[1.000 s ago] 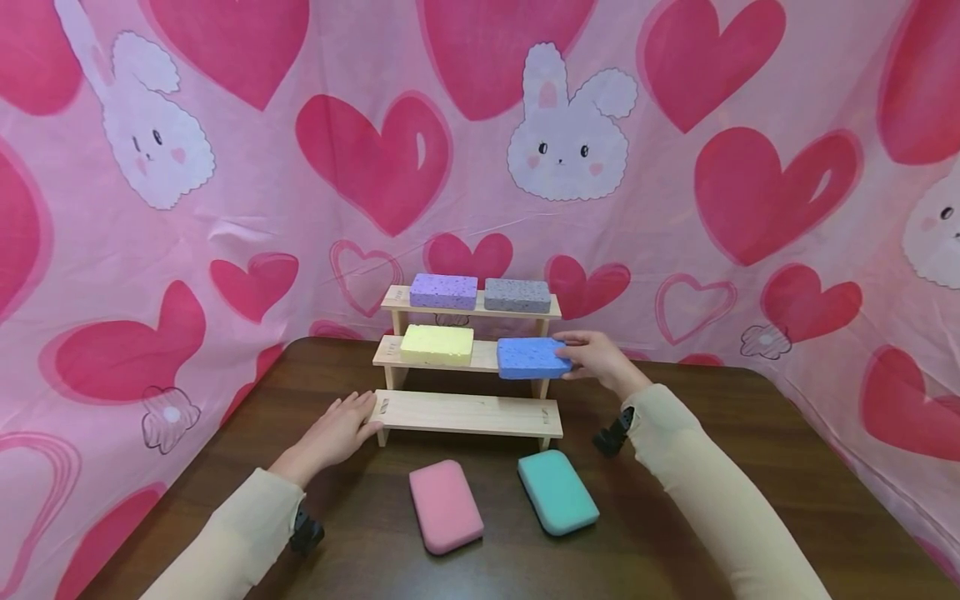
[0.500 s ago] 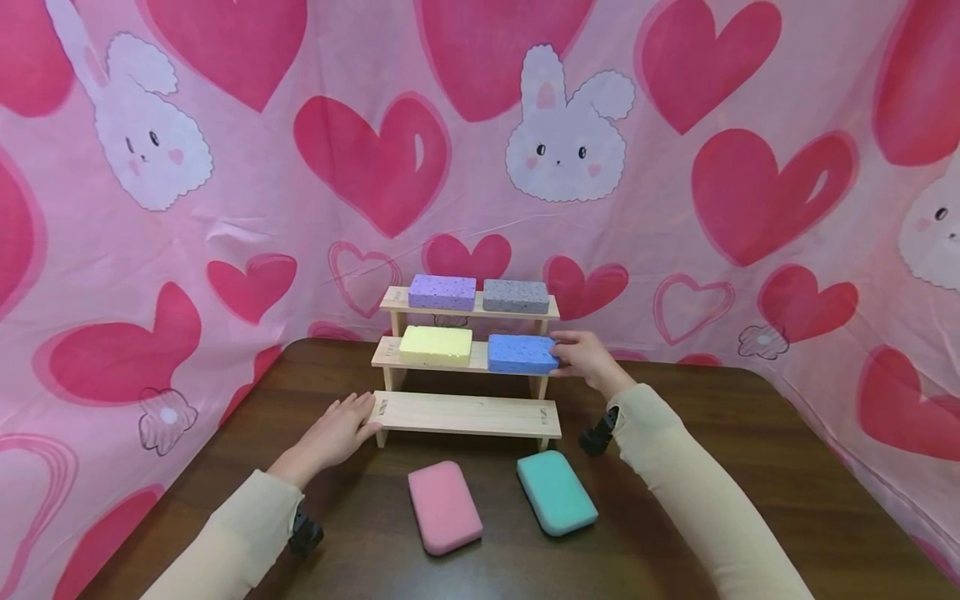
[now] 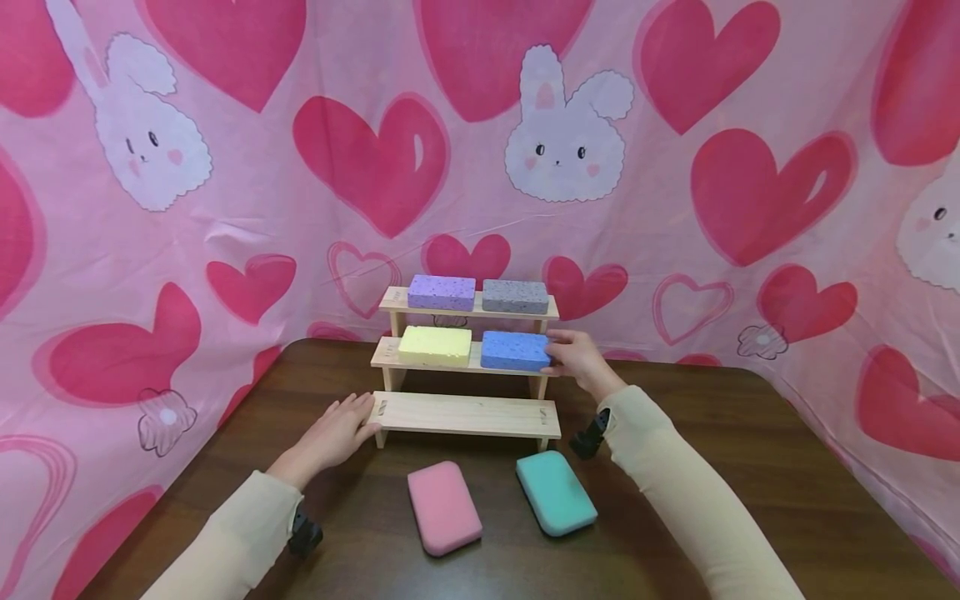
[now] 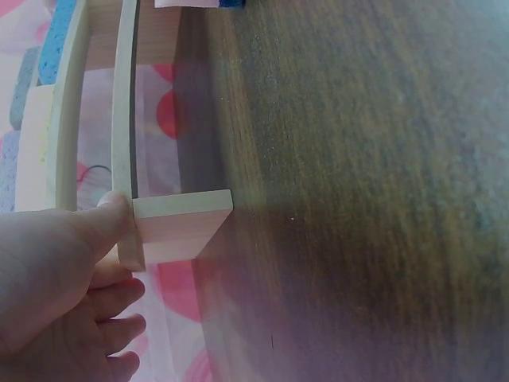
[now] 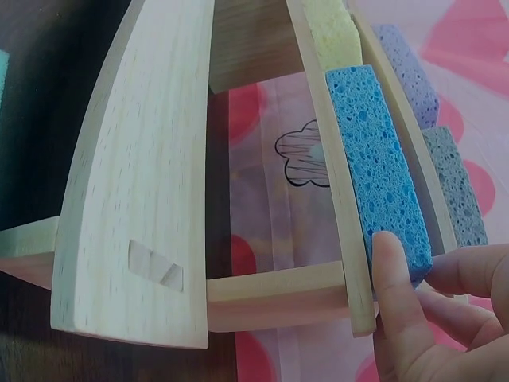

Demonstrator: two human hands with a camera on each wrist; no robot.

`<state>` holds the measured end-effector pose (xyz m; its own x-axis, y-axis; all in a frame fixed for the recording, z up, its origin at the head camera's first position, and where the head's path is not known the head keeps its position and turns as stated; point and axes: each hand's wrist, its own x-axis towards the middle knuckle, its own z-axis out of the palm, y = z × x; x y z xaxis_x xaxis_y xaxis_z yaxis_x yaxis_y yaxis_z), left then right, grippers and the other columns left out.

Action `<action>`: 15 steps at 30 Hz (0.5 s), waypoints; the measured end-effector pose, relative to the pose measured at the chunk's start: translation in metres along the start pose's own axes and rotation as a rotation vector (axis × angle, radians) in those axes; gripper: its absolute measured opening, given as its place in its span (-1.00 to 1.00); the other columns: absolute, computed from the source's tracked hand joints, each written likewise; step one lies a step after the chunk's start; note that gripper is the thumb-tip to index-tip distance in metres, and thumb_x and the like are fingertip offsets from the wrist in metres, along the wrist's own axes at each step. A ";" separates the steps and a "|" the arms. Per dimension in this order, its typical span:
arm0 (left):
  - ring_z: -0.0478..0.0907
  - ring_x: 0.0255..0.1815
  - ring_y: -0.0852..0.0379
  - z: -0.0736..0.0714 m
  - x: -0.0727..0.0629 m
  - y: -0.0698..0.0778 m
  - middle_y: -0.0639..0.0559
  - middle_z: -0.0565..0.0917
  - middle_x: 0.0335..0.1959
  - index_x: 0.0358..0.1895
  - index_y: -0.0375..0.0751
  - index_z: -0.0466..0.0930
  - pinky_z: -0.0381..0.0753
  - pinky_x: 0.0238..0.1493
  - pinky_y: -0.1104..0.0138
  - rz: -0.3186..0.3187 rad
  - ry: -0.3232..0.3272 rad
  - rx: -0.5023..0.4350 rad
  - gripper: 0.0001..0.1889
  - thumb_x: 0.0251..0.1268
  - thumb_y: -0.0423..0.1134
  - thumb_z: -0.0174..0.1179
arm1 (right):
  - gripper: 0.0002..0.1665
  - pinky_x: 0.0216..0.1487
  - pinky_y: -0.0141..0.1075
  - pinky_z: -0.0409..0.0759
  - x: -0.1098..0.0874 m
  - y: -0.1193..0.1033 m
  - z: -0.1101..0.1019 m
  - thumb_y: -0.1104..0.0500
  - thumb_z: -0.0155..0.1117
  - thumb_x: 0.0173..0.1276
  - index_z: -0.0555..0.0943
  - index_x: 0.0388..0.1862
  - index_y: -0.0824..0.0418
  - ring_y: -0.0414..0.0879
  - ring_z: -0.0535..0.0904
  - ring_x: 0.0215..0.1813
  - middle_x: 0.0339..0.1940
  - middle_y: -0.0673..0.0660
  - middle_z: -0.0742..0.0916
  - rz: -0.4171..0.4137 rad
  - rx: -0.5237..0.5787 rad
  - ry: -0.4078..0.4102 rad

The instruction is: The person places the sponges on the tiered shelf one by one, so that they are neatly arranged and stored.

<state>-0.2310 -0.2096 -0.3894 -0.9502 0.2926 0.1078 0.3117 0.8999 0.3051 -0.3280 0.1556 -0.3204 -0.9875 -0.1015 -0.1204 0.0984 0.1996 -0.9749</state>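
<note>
A three-tier wooden shelf (image 3: pixel 465 414) stands on the table. My left hand (image 3: pixel 339 433) grips the left end of its lowest board; in the left wrist view the thumb (image 4: pixel 114 213) lies at the board's edge and the other fingers bend beside its end. On the middle board sits a blue sponge (image 3: pixel 513 351), and my right hand (image 3: pixel 585 362) pinches its right end. The right wrist view has the thumb (image 5: pixel 390 251) on the sponge's front face, with fingers behind. Left of it, a little apart, lies a yellow sponge (image 3: pixel 435 345).
A purple sponge (image 3: pixel 441 292) and a grey sponge (image 3: pixel 515 296) sit on the top board. In front of the shelf, a pink sponge (image 3: pixel 445 508) and a teal sponge (image 3: pixel 556 493) lie on the brown table (image 3: pixel 675 467). Behind hangs a pink heart-print cloth (image 3: pixel 480 192).
My right hand has brought the blue sponge leftward and down onto the middle board, closer to the yellow sponge. My left hand has stayed at the lowest board's end.
</note>
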 end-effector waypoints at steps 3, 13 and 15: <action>0.09 0.31 -0.35 0.000 0.000 0.000 -0.42 0.26 0.26 0.27 -0.55 0.20 -0.01 0.28 -0.12 0.002 0.004 -0.001 -0.40 0.33 -0.15 0.07 | -0.43 -0.33 -0.33 0.62 -0.001 0.000 0.001 0.34 0.02 0.39 0.21 0.37 0.34 0.06 0.55 -0.20 0.17 0.39 0.43 -0.003 -0.015 0.001; 0.10 0.31 -0.35 -0.001 -0.001 0.001 -0.42 0.27 0.26 0.26 -0.55 0.21 0.00 0.28 -0.12 0.006 0.008 -0.006 -0.41 0.33 -0.17 0.07 | -0.43 -0.30 -0.32 0.62 -0.003 0.000 0.001 0.35 0.01 0.39 0.20 0.36 0.38 0.01 0.56 -0.25 0.18 0.40 0.43 -0.033 -0.014 -0.004; 0.09 0.31 -0.35 -0.001 -0.001 0.001 -0.41 0.27 0.26 0.27 -0.55 0.21 -0.01 0.28 -0.12 0.004 0.007 -0.008 -0.40 0.33 -0.16 0.07 | -0.43 -0.29 -0.32 0.62 -0.003 0.000 0.001 0.35 0.01 0.39 0.20 0.36 0.38 0.01 0.56 -0.25 0.18 0.39 0.42 -0.038 -0.018 -0.005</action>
<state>-0.2294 -0.2094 -0.3882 -0.9487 0.2943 0.1153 0.3159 0.8959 0.3123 -0.3246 0.1551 -0.3206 -0.9899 -0.1144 -0.0840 0.0581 0.2133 -0.9753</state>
